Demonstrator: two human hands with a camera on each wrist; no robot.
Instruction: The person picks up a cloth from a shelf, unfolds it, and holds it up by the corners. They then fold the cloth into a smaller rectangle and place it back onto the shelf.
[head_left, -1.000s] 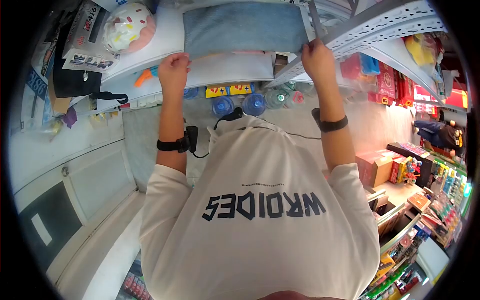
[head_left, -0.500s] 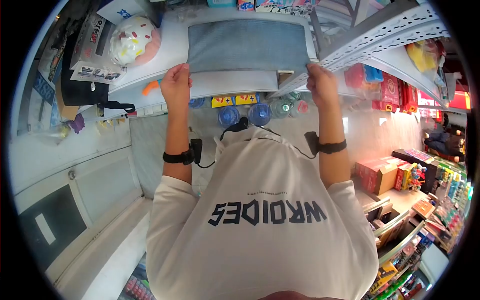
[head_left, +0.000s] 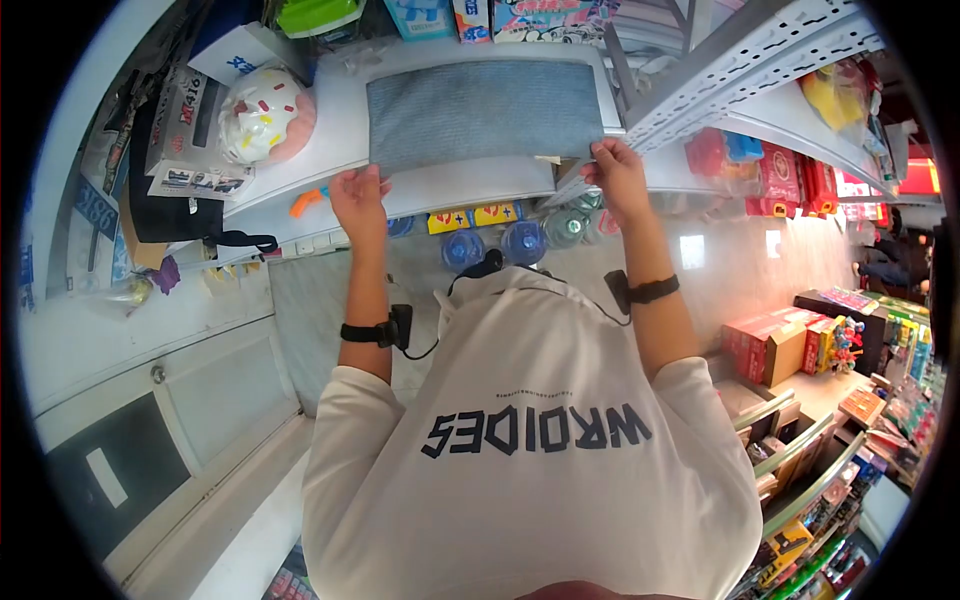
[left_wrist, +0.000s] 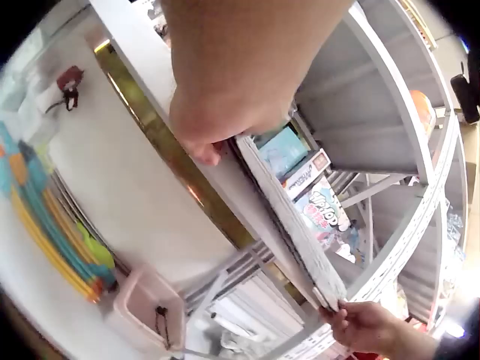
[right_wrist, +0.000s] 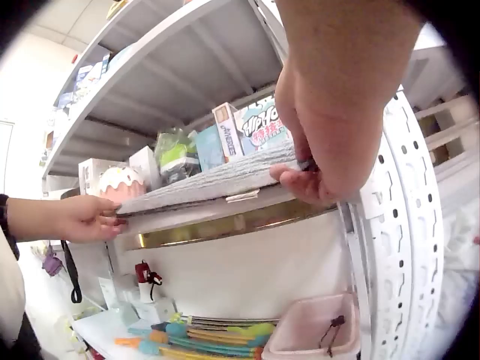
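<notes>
"Pulling evenly suits this, I'd say. How are the fingers?"

"Closed in a pinch: left hand (head_left: 358, 200) on the cloth's (head_left: 480, 112) near left corner, right hand (head_left: 618, 180) on its near right."

"And the cloth?"

"Spread along the shelf's (head_left: 342, 112) front edge, right end beside the metal upright (head_left: 722, 82). I can't tell whether its near hem touches. Level both corners and square it to that edge."

"Beyond?"

"Boxes (head_left: 552, 22) farther back; avoid nudging them."

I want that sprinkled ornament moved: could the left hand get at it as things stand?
Probably yes: the sprinkled ornament sits near the left hand with nothing visible between, but that hand, pinching the cloth, must likely let go first.
</notes>
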